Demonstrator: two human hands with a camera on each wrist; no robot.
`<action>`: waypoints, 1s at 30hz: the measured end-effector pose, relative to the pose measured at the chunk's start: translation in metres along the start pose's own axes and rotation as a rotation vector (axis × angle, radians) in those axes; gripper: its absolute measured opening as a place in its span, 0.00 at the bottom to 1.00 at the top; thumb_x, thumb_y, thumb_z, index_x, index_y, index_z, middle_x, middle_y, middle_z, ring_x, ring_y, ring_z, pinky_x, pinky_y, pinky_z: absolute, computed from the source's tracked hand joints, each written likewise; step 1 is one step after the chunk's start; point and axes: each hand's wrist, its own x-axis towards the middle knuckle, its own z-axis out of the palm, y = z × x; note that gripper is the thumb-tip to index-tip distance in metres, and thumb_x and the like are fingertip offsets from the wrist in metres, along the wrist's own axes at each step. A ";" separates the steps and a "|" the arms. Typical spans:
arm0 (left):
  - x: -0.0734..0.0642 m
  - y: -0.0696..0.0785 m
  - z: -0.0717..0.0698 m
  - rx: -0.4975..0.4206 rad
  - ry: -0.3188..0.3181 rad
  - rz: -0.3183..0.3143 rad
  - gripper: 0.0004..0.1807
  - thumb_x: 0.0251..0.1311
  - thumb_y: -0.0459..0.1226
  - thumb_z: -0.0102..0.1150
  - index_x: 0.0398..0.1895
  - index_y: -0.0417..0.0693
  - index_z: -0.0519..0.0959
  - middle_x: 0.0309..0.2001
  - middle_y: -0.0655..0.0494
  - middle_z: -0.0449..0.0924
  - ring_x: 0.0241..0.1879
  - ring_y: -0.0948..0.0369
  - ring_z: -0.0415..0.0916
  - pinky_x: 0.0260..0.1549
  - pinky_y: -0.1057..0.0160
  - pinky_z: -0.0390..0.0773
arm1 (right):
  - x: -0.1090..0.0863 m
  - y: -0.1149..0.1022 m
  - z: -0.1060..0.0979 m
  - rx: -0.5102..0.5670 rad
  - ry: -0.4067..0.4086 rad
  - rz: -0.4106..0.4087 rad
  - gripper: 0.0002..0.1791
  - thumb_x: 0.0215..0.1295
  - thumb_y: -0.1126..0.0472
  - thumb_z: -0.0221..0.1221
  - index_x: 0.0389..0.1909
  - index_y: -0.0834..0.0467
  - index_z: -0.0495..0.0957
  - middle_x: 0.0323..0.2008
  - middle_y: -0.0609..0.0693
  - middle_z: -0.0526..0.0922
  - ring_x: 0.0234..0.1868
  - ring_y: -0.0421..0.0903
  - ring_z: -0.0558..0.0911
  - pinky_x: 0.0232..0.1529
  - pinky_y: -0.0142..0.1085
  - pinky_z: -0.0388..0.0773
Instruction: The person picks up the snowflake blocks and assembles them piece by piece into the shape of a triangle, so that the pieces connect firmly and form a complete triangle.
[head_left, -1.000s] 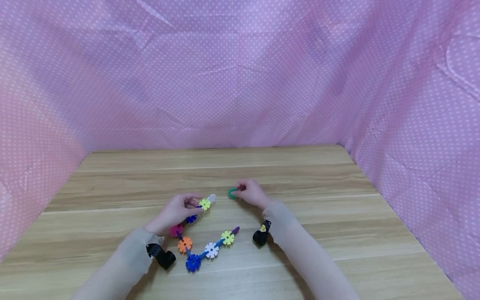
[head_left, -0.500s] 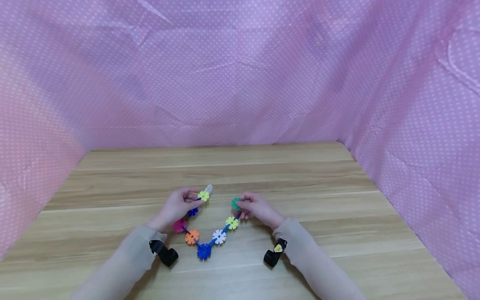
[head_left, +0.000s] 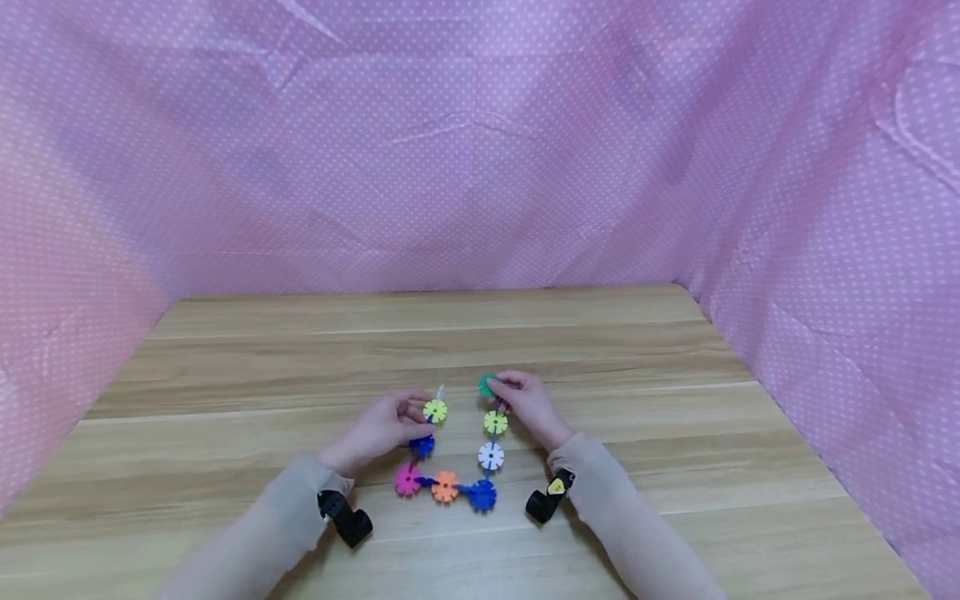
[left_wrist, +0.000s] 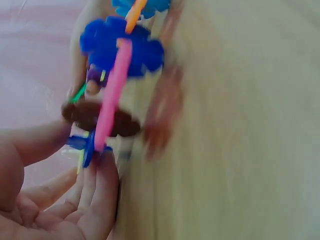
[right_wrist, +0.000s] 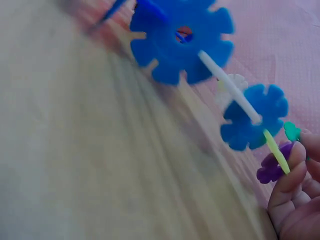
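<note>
A chain of notched snowflake discs in several colours hangs in a U between the hands, its bottom marked by an orange disc point(head_left: 445, 487). My left hand point(head_left: 382, 429) pinches the left arm of the chain near a yellow-green disc point(head_left: 435, 411), with a white disc point(head_left: 440, 392) seen edge-on beyond it. My right hand point(head_left: 531, 406) pinches a green disc point(head_left: 487, 384) at the top of the right arm. A purple disc point(right_wrist: 270, 167) is at those same fingertips in the right wrist view; whether it joins the green one is hidden. A brown disc point(left_wrist: 95, 117) shows near the left thumb.
A wooden table point(head_left: 240, 358) lies under both hands. Pink dotted cloth point(head_left: 465, 167) rises behind it and along the sides. Each wrist wears a black strapped camera, the left camera point(head_left: 351, 527) and the right camera point(head_left: 542, 505).
The right hand, first apart with the green disc, came to the chain's purple end and then lifted that end away. Left hand and chain moved right, and the U became squarer.
</note>
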 end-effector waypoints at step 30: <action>0.027 0.013 0.033 0.138 -0.002 0.166 0.11 0.61 0.36 0.59 0.44 0.43 0.84 0.41 0.50 0.85 0.27 0.66 0.71 0.30 0.69 0.73 | -0.013 -0.028 0.009 -0.191 -0.045 -0.014 0.09 0.65 0.68 0.55 0.42 0.71 0.76 0.30 0.64 0.82 0.22 0.39 0.74 0.26 0.27 0.73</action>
